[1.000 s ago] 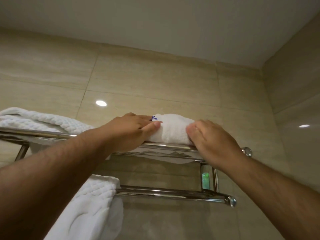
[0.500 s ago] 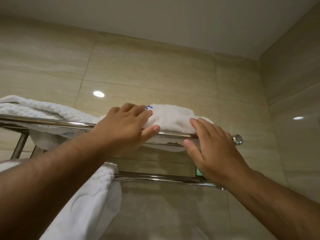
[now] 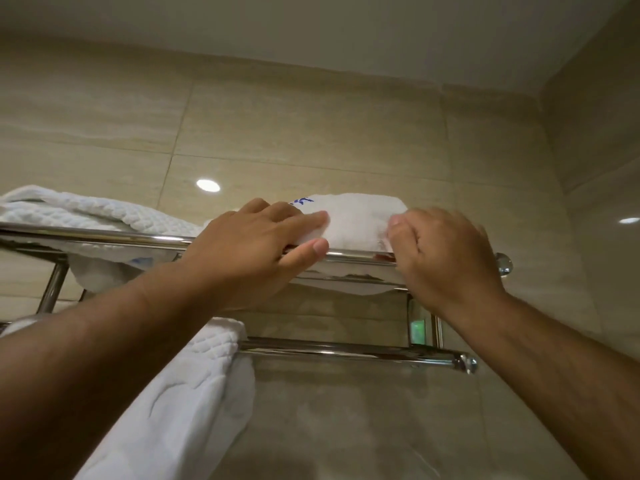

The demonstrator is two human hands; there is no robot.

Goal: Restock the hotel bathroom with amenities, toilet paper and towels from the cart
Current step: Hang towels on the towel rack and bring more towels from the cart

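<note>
A folded white towel (image 3: pixel 356 220) with small blue stitching lies on the upper shelf of a chrome towel rack (image 3: pixel 104 235), seen from below. My left hand (image 3: pixel 256 244) holds its left end, fingers on top and thumb under the front rail. My right hand (image 3: pixel 446 258) grips its right end with curled fingers. A second, textured white towel (image 3: pixel 86 213) lies on the shelf to the left. A third white towel (image 3: pixel 180 403) hangs over the lower bar (image 3: pixel 346 351).
Beige tiled walls meet in a corner on the right, close to the rack's chrome end caps (image 3: pixel 504 265). The white ceiling is just above. A small green light (image 3: pixel 417 329) glows behind the rack's right bracket.
My right hand went from flat and spread against the towel's end to curled around it. The left hand shifted slightly on the towel's left end. The view tilted a little.
</note>
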